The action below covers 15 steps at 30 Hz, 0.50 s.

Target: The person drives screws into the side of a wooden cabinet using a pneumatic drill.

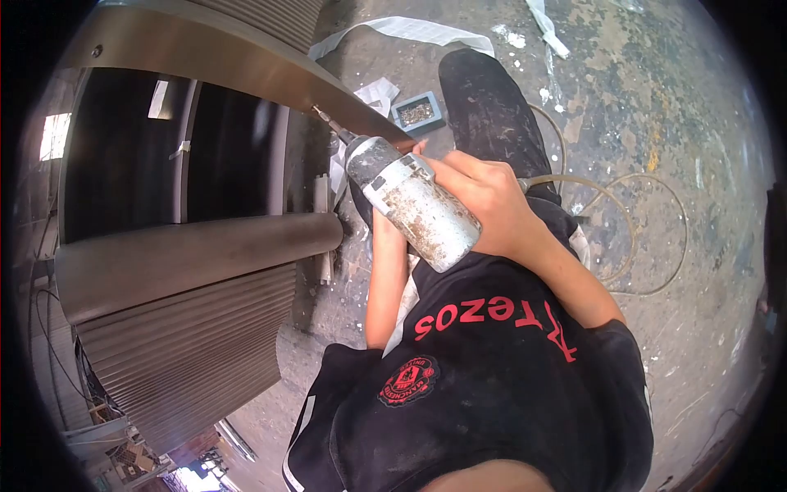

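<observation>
My right hand point(492, 197) is closed around the handle of a worn, silver-grey air screwdriver point(422, 209), with paint rubbed off its body. A hose point(566, 179) runs from the handle side across the floor. The driver's bit reaches the edge of a brown metal frame point(229, 61) at the upper left; whether a screw sits at its tip is too small to tell. My left forearm point(387, 283) goes up behind the driver, and the left hand is mostly hidden there, so its fingers cannot be read.
A blue-grey box point(418, 112) of small metal fasteners stands on the floor beside my knee. A ribbed roller-shutter panel point(193, 353) and a rounded metal cover point(197, 258) fill the left. White strips point(402, 29) lie on the stained concrete floor point(656, 123).
</observation>
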{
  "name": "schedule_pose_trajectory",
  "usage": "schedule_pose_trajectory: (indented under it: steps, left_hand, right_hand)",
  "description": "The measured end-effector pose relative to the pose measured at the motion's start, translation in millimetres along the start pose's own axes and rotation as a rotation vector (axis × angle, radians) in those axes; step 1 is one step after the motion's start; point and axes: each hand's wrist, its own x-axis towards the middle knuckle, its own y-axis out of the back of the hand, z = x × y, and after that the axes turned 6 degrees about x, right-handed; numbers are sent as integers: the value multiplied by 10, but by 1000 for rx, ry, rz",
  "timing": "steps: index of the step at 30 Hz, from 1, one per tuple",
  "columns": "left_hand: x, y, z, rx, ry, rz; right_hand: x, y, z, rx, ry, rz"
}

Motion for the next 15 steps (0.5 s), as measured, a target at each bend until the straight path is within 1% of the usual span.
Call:
schedule_pose_trajectory:
  steps: [3,4,5,6,7,9,10,12,15]
  left_hand:
    - [151,433,-298,-253,113,228]
    - [187,517,-242,-107,33,359]
    - [188,631,-173,22,-42,410]
    - [164,635,65,155,-110,470]
    - [-41,391,719,267,-167,463]
    - [-183,120,1431,300,-108,373]
    - [-173,-56,1649,195,-102,361]
    - [-95,-206,1859,194,-140,300]
    - [54,-189,1890,138,-144,277]
  right_hand:
    - [-11,9,-32,10,-20,-18]
    - [-19,-1,-28,11,-31,-25]
    - [-8,1,-19,10,-42,-27]
    - [10,18,-18,14,-24,-18]
    - [18,35,-25,21,-8,-15]
    - [-1,39,-24,16,-7,-40]
    - [-14,31,-12,-2,-20,-57]
    - [-15,26,2,-11,-14,-69]
    - [3,24,-5,-17,-8,-72]
